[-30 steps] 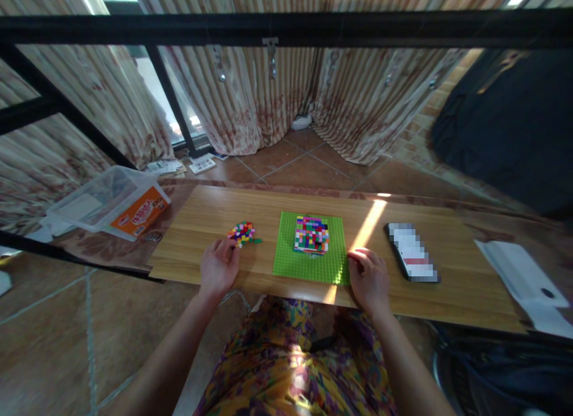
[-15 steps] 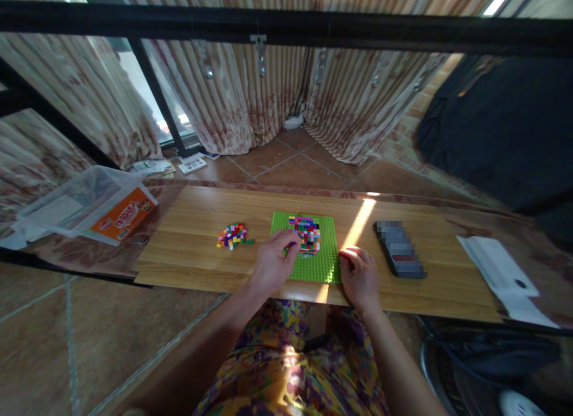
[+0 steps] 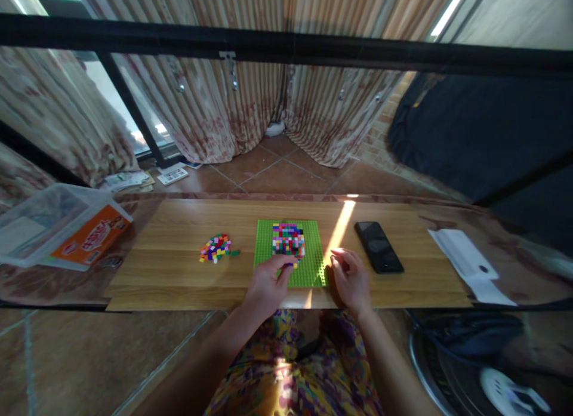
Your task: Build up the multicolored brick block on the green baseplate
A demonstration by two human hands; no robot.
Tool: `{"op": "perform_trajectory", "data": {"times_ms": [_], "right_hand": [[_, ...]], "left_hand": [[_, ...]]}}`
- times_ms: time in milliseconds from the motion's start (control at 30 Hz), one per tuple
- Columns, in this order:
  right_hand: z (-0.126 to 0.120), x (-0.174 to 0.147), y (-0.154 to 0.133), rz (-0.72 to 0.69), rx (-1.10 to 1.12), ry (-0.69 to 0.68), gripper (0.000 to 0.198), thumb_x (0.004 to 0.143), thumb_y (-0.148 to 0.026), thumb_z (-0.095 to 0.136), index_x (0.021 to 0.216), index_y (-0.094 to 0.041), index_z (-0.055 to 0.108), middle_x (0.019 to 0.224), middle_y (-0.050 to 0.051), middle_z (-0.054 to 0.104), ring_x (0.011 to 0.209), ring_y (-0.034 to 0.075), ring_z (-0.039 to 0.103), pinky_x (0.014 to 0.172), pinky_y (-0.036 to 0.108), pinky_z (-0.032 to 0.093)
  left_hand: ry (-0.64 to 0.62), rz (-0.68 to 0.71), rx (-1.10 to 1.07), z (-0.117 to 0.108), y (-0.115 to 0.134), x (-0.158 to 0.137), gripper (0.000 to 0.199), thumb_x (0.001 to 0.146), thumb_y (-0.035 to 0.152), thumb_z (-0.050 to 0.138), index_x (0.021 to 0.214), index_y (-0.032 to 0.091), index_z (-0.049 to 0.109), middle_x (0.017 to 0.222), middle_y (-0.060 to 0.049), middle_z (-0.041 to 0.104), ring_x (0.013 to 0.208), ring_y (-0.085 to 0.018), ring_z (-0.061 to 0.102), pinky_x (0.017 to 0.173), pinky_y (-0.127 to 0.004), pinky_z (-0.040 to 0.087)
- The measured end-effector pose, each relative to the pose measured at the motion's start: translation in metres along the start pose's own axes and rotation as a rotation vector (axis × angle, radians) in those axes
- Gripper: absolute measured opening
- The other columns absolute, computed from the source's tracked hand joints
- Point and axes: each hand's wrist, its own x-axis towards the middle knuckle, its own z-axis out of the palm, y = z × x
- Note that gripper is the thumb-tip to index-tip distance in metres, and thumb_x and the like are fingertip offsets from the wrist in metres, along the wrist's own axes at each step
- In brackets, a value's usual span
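Observation:
A green studded baseplate (image 3: 316, 273) lies on the wooden board, carrying a patch of small multicoloured toy bricks (image 3: 289, 240). My left hand (image 3: 267, 283) reaches over the plate's lower middle, thumb and forefinger pinched on a small yellow brick (image 3: 295, 265) just below the patch. Close by the plate's right edge is my right hand (image 3: 352, 280), its fingers curled with thumb and forefinger together; whether anything sits between them is too small to tell. A loose pile of coloured bricks (image 3: 217, 247) lies left of the plate, with a green brick (image 3: 235, 253) beside it.
To the right on the wooden board (image 3: 156, 249) lies a black phone (image 3: 379, 247). A white flat object (image 3: 468, 264) rests beyond it. At far left stands a clear plastic box (image 3: 67, 222) with an orange label. A dark metal bar (image 3: 268, 43) crosses in front of the curtains.
The view has shifted, moving the scene leftward. My left hand has gone lower on the plate, baring more of the brick patch. My right hand stays by the plate's right edge.

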Motion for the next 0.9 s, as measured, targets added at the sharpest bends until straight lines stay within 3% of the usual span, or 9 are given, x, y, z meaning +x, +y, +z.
{"op": "perform_trajectory", "data": {"times_ms": [67,233,333,733,833,900], "right_hand": [[-0.006,-0.005,-0.018,0.043,0.104,-0.005,0.023,0.087,-0.035,0.052,0.098,-0.021,0.067,0.100,0.008,0.067,0.095,0.021,0.060,0.086,0.039,0.048],[-0.009,-0.028,-0.067,0.082,0.297,-0.268,0.025,0.083,-0.036,0.062,0.104,-0.022,0.066,0.093,0.005,0.068,0.083,0.018,0.062,0.076,0.032,0.051],[-0.005,-0.039,-0.081,0.109,0.372,-0.308,0.019,0.084,-0.033,0.062,0.097,-0.023,0.069,0.089,0.005,0.069,0.081,0.018,0.063,0.074,0.031,0.051],[-0.003,-0.052,-0.089,0.379,0.676,-0.436,0.017,0.078,-0.035,0.068,0.085,-0.019,0.072,0.074,0.003,0.070,0.067,0.015,0.063,0.064,0.027,0.052],[-0.001,-0.053,-0.085,0.426,0.710,-0.402,0.019,0.078,-0.037,0.068,0.085,-0.020,0.071,0.068,0.001,0.068,0.062,0.014,0.061,0.061,0.027,0.052],[0.000,-0.052,-0.080,0.439,0.692,-0.338,0.023,0.078,-0.039,0.067,0.090,-0.020,0.071,0.068,0.001,0.067,0.062,0.014,0.061,0.061,0.028,0.052]], "left_hand": [[-0.011,-0.042,-0.044,0.000,0.001,-0.004,0.014,0.085,0.018,0.056,0.090,0.021,0.069,0.092,-0.002,0.073,0.087,-0.015,0.067,0.081,-0.026,0.052],[-0.083,-0.170,-0.249,0.001,0.002,-0.009,0.009,0.078,0.022,0.064,0.085,0.020,0.070,0.085,-0.002,0.073,0.080,-0.016,0.067,0.075,-0.027,0.054],[-0.139,-0.250,-0.374,-0.001,0.002,-0.011,0.008,0.074,0.023,0.067,0.080,0.019,0.070,0.080,-0.003,0.072,0.075,-0.016,0.067,0.072,-0.027,0.054],[-0.259,-0.481,-0.551,-0.020,0.011,-0.022,0.005,0.065,0.020,0.071,0.069,0.017,0.070,0.066,-0.001,0.067,0.061,-0.012,0.060,0.061,-0.024,0.048],[-0.259,-0.506,-0.602,-0.021,0.013,-0.022,0.007,0.066,0.022,0.071,0.070,0.017,0.069,0.066,-0.001,0.067,0.062,-0.012,0.059,0.062,-0.024,0.048],[-0.182,-0.481,-0.563,-0.023,0.008,-0.020,0.007,0.067,0.023,0.070,0.071,0.017,0.069,0.068,0.000,0.067,0.064,-0.012,0.060,0.064,-0.024,0.048]]}}
